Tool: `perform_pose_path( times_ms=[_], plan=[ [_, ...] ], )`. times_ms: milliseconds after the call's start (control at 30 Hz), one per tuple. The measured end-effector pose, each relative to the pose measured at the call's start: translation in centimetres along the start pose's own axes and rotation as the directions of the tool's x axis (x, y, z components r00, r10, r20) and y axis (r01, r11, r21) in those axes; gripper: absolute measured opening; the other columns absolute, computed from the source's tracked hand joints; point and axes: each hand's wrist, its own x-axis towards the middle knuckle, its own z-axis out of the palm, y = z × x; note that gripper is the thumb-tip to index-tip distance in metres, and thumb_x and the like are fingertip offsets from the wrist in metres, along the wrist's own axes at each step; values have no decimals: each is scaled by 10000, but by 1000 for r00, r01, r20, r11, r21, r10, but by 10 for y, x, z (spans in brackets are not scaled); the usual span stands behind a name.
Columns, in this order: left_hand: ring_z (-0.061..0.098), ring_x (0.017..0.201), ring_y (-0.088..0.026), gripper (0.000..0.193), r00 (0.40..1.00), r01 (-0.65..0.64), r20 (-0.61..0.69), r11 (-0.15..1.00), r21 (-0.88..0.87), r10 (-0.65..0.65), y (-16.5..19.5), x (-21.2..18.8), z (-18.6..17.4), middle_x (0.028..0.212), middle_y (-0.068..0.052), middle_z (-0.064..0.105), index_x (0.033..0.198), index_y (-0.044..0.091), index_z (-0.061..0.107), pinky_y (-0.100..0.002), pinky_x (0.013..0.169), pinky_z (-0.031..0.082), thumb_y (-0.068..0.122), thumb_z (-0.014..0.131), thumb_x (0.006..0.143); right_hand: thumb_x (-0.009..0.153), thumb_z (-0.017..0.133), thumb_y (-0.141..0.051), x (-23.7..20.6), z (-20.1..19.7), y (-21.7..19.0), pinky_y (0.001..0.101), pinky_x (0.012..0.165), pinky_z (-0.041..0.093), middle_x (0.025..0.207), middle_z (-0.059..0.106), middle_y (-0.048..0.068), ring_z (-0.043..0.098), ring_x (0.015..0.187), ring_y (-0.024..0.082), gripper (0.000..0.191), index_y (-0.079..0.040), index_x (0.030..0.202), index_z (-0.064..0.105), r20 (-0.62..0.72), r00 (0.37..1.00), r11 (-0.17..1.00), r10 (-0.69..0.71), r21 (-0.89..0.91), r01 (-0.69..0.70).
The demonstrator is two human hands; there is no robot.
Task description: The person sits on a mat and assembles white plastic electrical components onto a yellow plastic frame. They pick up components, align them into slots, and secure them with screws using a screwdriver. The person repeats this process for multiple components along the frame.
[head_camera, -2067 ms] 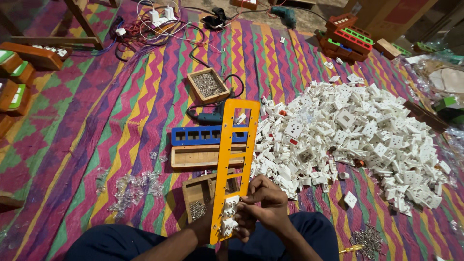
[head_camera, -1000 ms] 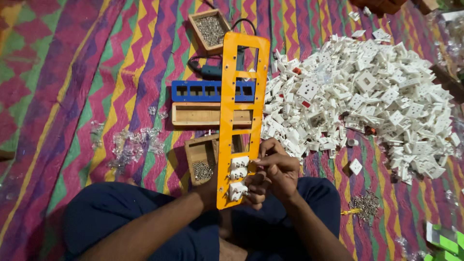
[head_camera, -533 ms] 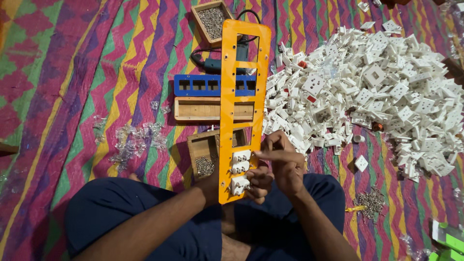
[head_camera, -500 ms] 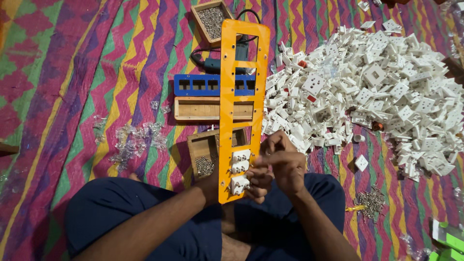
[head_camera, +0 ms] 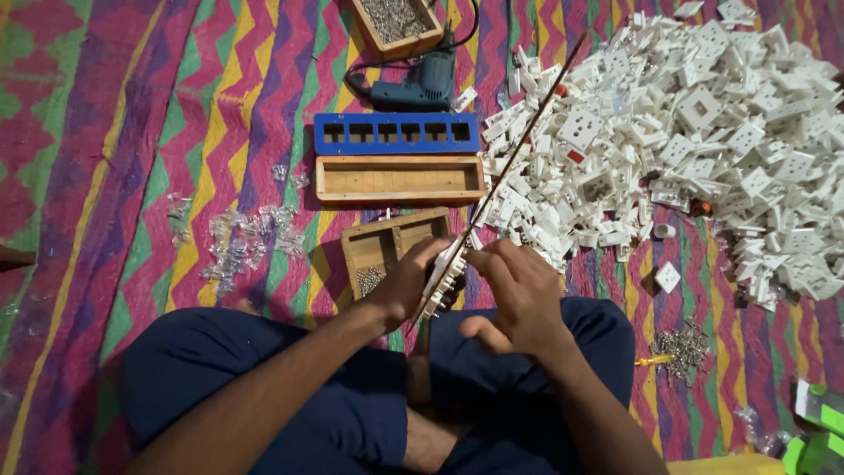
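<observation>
Left hand [head_camera: 406, 283] clamped on lower end of orange frame [head_camera: 519, 154], frame turned edge-on, slanting up toward white switch pile [head_camera: 703, 149]. White modules [head_camera: 444, 273] seated at frame's lower end. Right hand [head_camera: 519, 295] fingers loosely spread, touching modules, gripping nothing. Small wooden tray [head_camera: 387, 251] just beyond left hand; long wooden box [head_camera: 400, 179], blue slotted plate [head_camera: 396, 133], drill [head_camera: 426, 84] farther out.

Floor covered wall to wall in view by a woven mat [head_camera: 176, 132] with zigzag stripes in magenta, purple, yellow, green and red. No walls, windows or furniture visible. Lighting even, somewhat dim, with soft shadows. A dark wooden edge [head_camera: 16, 258] intrudes at the left margin.
</observation>
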Motion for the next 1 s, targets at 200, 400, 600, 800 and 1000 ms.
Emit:
perform_pose_path(
  times_ms=[200, 400, 600, 800, 1000],
  plan=[
    [633, 990, -149, 441, 968, -225, 49, 772, 595, 245, -21, 9, -17, 1174, -97, 607, 1382, 62, 580, -325, 851, 535, 355, 474, 1071, 914, 376, -784, 0, 0, 4, 425, 640, 460, 893, 592, 105, 608, 731, 283, 821, -44, 1132, 659, 43, 996, 997, 79, -2, -79],
    [647, 952, -170, 416, 976, -196, 40, 780, 595, 214, -23, 13, -20, 1158, -126, 634, 1315, 34, 596, -338, 810, 549, 348, 464, 1076, 953, 310, -842, -2, 0, 7, 387, 596, 485, 823, 582, 64, 640, 699, 238, 889, -43, 1111, 665, 9, 990, 984, 138, 110, -138],
    [643, 834, -191, 390, 999, -15, -41, 922, 386, 33, -24, 14, -21, 1063, -168, 643, 1244, -8, 618, -346, 717, 532, 280, 390, 1113, 981, 235, -834, -3, 5, 9, 362, 563, 465, 803, 594, 68, 651, 677, 207, 883, -63, 1027, 665, -43, 985, 983, 166, 80, -162],
    [641, 1078, -251, 417, 875, -379, 183, 399, 835, 448, -30, 14, -25, 1243, -181, 613, 1442, 37, 552, -356, 900, 537, 172, 485, 1054, 1013, 238, -792, 2, 5, 8, 421, 552, 475, 926, 671, 155, 651, 698, 319, 889, -44, 1079, 714, -27, 995, 994, 97, 59, -95],
    [666, 1043, -231, 409, 995, -32, -53, 766, 642, 86, -27, 15, -22, 1259, -146, 583, 1429, 84, 522, -359, 875, 580, 157, 445, 1034, 989, 223, -823, 1, 6, 5, 391, 521, 435, 743, 555, 58, 603, 624, 234, 950, -40, 1175, 727, -43, 995, 996, 86, 43, -84]
  ],
)
